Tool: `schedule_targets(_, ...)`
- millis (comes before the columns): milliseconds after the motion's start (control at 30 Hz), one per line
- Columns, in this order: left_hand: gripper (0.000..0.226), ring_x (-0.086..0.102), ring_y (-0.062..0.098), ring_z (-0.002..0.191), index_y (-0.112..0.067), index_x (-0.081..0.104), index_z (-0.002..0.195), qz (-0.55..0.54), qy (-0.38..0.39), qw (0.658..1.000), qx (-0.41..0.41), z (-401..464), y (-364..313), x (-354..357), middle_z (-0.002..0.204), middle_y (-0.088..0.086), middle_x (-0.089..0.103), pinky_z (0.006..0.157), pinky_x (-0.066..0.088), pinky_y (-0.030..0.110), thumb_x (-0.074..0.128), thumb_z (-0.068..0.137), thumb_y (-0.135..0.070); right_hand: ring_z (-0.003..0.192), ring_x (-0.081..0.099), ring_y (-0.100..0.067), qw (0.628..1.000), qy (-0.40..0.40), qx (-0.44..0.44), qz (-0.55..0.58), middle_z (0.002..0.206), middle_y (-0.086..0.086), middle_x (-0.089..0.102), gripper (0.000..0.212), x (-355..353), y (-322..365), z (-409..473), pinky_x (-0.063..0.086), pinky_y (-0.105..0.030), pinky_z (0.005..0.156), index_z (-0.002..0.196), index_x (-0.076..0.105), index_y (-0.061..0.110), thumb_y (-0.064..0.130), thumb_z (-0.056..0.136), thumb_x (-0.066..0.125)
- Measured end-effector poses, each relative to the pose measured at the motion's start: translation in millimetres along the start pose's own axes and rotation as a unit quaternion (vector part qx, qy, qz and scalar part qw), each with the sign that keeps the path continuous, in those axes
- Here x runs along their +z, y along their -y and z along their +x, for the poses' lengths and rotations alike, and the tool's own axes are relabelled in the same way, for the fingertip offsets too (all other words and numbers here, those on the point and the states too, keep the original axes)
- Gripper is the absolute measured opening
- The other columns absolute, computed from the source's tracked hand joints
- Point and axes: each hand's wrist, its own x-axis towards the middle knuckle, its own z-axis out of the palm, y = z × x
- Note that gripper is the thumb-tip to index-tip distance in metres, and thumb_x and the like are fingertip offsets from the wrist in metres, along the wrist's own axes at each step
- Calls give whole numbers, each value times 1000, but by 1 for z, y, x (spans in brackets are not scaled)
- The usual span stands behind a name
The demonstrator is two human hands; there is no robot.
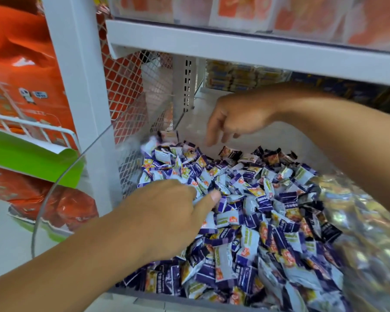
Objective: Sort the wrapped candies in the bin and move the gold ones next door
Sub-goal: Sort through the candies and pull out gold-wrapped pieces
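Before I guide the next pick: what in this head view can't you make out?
- Right hand: fingers motion-blurred; whether it holds a candy can't be told.
- Left hand: fingertips buried among the purple candies; grip hidden.
- Gold candies: smeared behind the clear divider; single pieces unreadable.
- Wrapper print: too small.

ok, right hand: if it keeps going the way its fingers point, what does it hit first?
The right hand has fingers pointing down; it would likely first meet the bare white bin floor, just behind the dark-wrapped candies. Depth is uncertain.
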Motion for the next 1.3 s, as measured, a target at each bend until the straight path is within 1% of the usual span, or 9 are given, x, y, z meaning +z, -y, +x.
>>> schedule_targets(67, 76, 56, 17, 106, -30, 58, 115, -10, -48, 999, 16, 4, -7, -1, 116, -4, 56, 98, 46, 40, 1, 86, -72, 96, 70, -27, 996, 37, 58, -57, 114, -6, 71, 52, -1, -7, -6, 60, -38, 79, 111, 74, 17, -10, 94, 32)
schedule_targets(167, 69, 21, 16, 149, -36, 16, 157, -41, 58, 995, 75, 8, -15, 4, 163, -9, 17, 122, 17, 36, 11, 95, -65, 89, 68, -34, 978, 112, 120, -126, 124, -13, 64, 46, 8, -16, -9, 57, -37, 65, 124, 65, 17, -3, 99, 33)
schedule_targets(267, 70, -5, 7, 152, -39, -4, 157, -57, 119, 988, 83, 10, -18, 7, 164, -18, -12, 123, -2, 31, 14, 96, -66, 93, 67, -35, 970, 141, 142, -138, 141, -17, 47, 46, 17, -22, -10, 62, -41, 67, 138, 55, 24, 3, 101, 39)
schedule_targets(433, 53, 26, 6, 141, -26, 30, 152, -64, 58, 988, 128, 7, -19, 6, 158, -8, 30, 103, 17, 10, 23, 105, -49, 96, 57, -18, 981, 165, 89, -54, 155, -2, 33, 60, 41, -34, -1, 58, -34, 78, 150, 39, 34, 9, 97, 55)
schedule_targets(600, 54, 23, -5, 133, -33, 30, 153, -83, 37, 985, 144, 14, -10, 18, 156, -17, 32, 99, 16, 5, 25, 103, -54, 81, 55, -12, 980, 67, 37, 184, 136, -5, 51, 54, 44, -39, 2, 45, -20, 57, 136, 57, 23, -3, 89, 65)
schedule_targets(900, 58, 43, 11, 135, -45, 36, 140, -41, -37, 993, 105, 23, 13, 35, 147, -15, 43, 110, 40, 36, 20, 94, -76, 130, 53, -9, 922, -31, -152, 354, 149, 4, 46, 81, 28, -40, -2, 50, -33, 102, 150, 39, 29, -21, 88, 56)
schedule_targets(1067, 73, 49, 30, 127, -33, 43, 134, 7, -20, 999, 47, 25, 3, 35, 141, 3, 48, 102, 46, 49, 11, 89, -80, 73, 74, -10, 987, -100, -8, 126, 120, -7, 69, 25, 29, -27, -17, 61, -27, 64, 124, 63, 16, 23, 100, 58)
schedule_targets(1100, 72, 51, 30, 124, -29, 44, 132, 2, -22, 999, 47, 24, -2, 32, 138, 4, 50, 101, 46, 48, 12, 90, -78, 66, 75, -16, 992, -72, 57, 87, 126, -12, 66, 42, 31, -24, -19, 60, -28, 62, 126, 60, 8, 41, 101, 52)
schedule_targets(1300, 58, 41, 20, 134, -20, 39, 144, -55, 19, 994, 97, 9, -30, 16, 148, 2, 44, 107, 29, 27, 25, 101, -56, 120, 57, -40, 924, 87, 198, 316, 150, -16, 40, 84, 52, -19, -7, 53, -49, 95, 154, 29, 19, 76, 92, 26)
